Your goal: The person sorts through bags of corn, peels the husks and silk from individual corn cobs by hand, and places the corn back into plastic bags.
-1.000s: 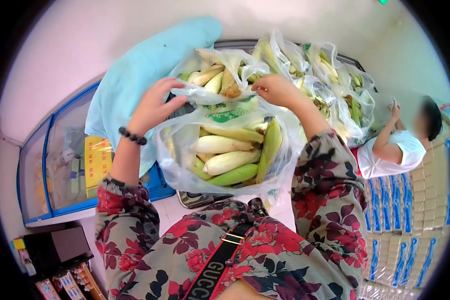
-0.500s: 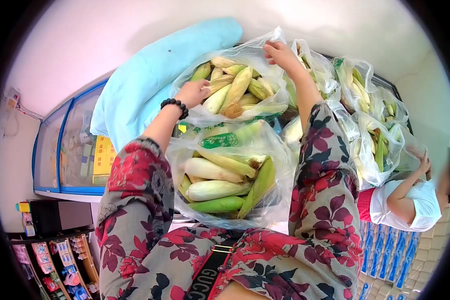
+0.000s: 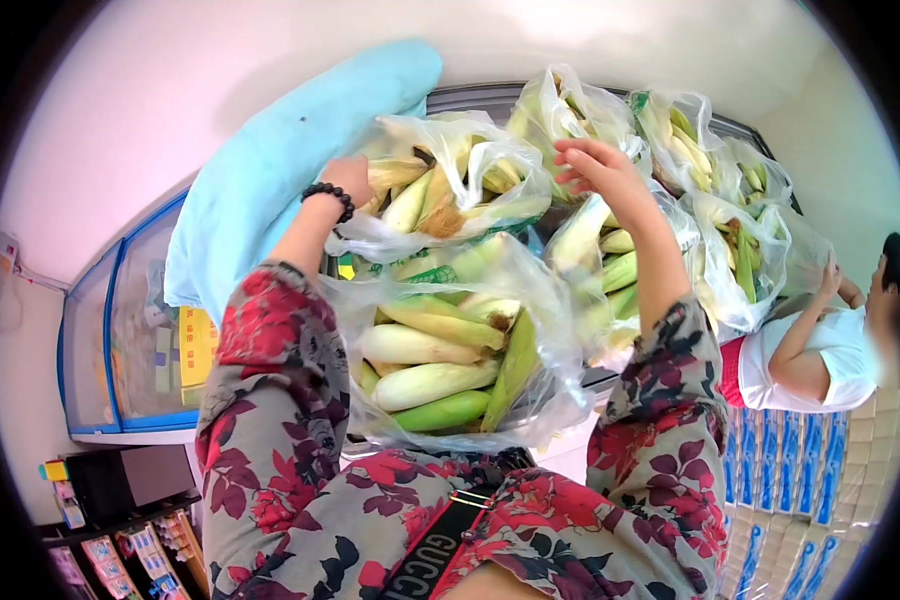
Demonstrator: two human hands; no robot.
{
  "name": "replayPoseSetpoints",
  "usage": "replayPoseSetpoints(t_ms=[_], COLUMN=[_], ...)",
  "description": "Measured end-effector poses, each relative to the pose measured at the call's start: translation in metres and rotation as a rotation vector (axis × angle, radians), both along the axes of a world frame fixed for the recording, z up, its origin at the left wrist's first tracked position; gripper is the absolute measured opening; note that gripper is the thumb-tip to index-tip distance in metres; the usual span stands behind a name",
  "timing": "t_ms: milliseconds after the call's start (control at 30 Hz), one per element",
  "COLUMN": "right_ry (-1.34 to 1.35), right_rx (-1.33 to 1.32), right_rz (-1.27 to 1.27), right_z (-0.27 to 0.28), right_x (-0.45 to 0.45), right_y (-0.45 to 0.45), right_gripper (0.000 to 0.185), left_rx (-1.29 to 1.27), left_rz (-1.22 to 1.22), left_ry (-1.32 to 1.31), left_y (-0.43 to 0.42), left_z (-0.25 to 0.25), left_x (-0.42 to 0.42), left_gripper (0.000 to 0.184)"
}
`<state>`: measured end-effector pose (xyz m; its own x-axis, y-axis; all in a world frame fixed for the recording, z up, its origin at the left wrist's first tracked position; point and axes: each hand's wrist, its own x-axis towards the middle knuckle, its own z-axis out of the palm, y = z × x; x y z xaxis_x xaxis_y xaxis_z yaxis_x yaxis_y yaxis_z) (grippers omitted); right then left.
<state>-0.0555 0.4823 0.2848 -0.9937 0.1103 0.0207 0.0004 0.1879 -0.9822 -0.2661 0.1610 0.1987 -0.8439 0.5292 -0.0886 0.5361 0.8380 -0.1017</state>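
Observation:
My left hand (image 3: 350, 180) is at the left edge of the far bag of corn (image 3: 440, 200), fingers bent at the plastic and husks; what its fingertips hold is hidden. To the right of that bag, my right hand (image 3: 595, 172) hangs in the air with its fingers apart and nothing in them. Nearest my body lies an open clear bag of corn (image 3: 435, 385), holding several ears, some pale and some green. Another bag of corn (image 3: 620, 270) sits below my right hand.
More bagged corn (image 3: 685, 150) stands at the back right. A light blue cloth (image 3: 290, 150) covers the left part of the glass-sided case (image 3: 135, 330). At the right is a person in a white top (image 3: 825, 355). Shelves with goods (image 3: 135, 560) stand at lower left.
My right hand has let go of the far bag's rim and moved down and right, its fingers spreading. The far bag's handles have dropped over its corn. My left hand has shifted slightly left.

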Motion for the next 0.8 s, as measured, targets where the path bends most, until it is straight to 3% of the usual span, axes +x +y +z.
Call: replayPoseSetpoints(t_ms=[133, 233, 400, 500, 633, 733, 767, 800], right_ry=[0.046, 0.120, 0.205, 0.392, 0.452, 0.502, 0.507, 0.513], right_rx=[0.096, 0.005, -0.260, -0.518, -0.452, -0.474, -0.453, -0.434], right_rz=[-0.100, -0.141, -0.171, -0.258, -0.368, -0.374, -0.407, -0.440], right_z=[0.007, -0.009, -0.028, -0.014, -0.017, -0.023, -0.025, -0.026], right_x=[0.072, 0.113, 0.125, 0.139, 0.180, 0.220, 0.232, 0.246], right_y=[-0.014, -0.044, -0.146, -0.183, -0.175, -0.172, -0.168, -0.165], right_gripper=[0.030, 0.029, 0.053, 0.062, 0.057, 0.054, 0.055, 0.056], left_rx=[0.451, 0.775, 1.329, 1.586, 1.467, 1.379, 1.372, 1.368], left_rz=[-0.168, -0.344, -0.344, -0.475, -0.516, -0.540, -0.410, -0.412], left_ry=[0.109, 0.193, -0.281, -0.661, -0.704, -1.072, -1.345, -1.321], left_y=[-0.055, -0.080, -0.044, -0.018, 0.000, 0.007, 0.013, 0.019], left_z=[0.072, 0.077, 0.046, 0.036, 0.016, 0.023, 0.028, 0.026], left_x=[0.066, 0.110, 0.207, 0.262, 0.304, 0.325, 0.334, 0.346], left_gripper=[0.048, 0.055, 0.059, 0.067, 0.076, 0.078, 0.077, 0.075])
